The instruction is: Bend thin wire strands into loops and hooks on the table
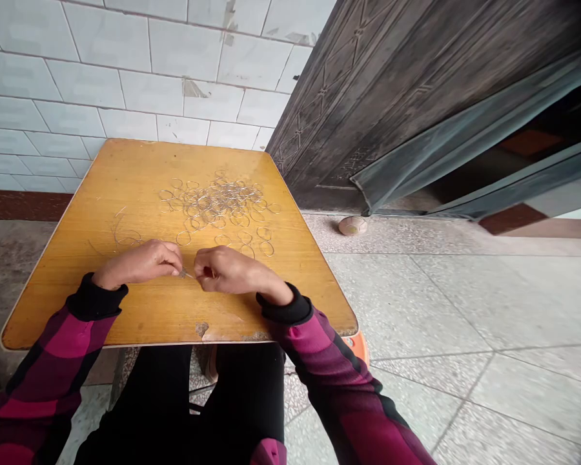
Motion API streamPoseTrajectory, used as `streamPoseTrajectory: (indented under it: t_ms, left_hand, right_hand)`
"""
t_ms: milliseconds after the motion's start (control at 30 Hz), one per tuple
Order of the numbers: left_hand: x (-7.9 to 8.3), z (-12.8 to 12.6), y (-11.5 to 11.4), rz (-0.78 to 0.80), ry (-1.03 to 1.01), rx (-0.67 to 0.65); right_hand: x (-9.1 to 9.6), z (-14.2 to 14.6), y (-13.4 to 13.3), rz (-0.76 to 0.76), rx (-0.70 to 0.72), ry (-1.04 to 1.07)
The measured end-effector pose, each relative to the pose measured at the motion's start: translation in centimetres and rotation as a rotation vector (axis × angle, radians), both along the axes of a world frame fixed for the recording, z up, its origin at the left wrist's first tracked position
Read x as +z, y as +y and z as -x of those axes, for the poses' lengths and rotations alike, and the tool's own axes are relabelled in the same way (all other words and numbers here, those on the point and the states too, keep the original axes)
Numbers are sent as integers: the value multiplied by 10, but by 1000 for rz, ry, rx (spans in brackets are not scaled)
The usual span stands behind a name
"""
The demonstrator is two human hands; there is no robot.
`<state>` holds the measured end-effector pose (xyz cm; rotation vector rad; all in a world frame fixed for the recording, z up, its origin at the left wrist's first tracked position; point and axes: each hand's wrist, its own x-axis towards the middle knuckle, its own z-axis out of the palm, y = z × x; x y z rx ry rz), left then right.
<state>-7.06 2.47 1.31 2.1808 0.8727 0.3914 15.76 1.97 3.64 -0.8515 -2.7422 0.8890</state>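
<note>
My left hand (148, 263) and my right hand (230, 268) face each other over the near half of the wooden table (140, 316). Both have their fingers closed in a pinch. A short piece of thin wire (188, 275) spans the small gap between the fingertips, with a small greyish bit at the left fingers; its exact shape is too fine to tell. Beyond the hands lies a tangled pile of thin wire loops (223, 199), several of them shaped like a figure eight. Left of the pile, above my left hand, are loose curved wires (122, 229).
A white tiled wall (111, 84) stands behind the table. At the right are a dark carved wooden door (314, 129) and a hanging curtain (407, 161). A round pale object (353, 225) sits on the floor. Part of an orange stool (359, 347) shows by the table's right corner.
</note>
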Motion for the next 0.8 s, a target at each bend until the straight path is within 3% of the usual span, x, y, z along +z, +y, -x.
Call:
streamPoseTrajectory:
  t_ms: [200,300,467,600,800]
  left_hand:
    - [7,-1,-6,402,-273,111]
    - [8,-6,-8,446,-400,177]
    - [8,-15,-10,534,-584,410]
    - [7,-21,-12,633,-659,491]
    - [1,-28,-10,690,-814,561]
  right_hand:
    - [6,-29,24,461,-144,313]
    - [6,-33,29,596,-162,357]
    - [-5,-25,33,725,-162,352]
    - [-13,-19,34,716,-192,369]
    - [-9,-20,32,521,-403,646]
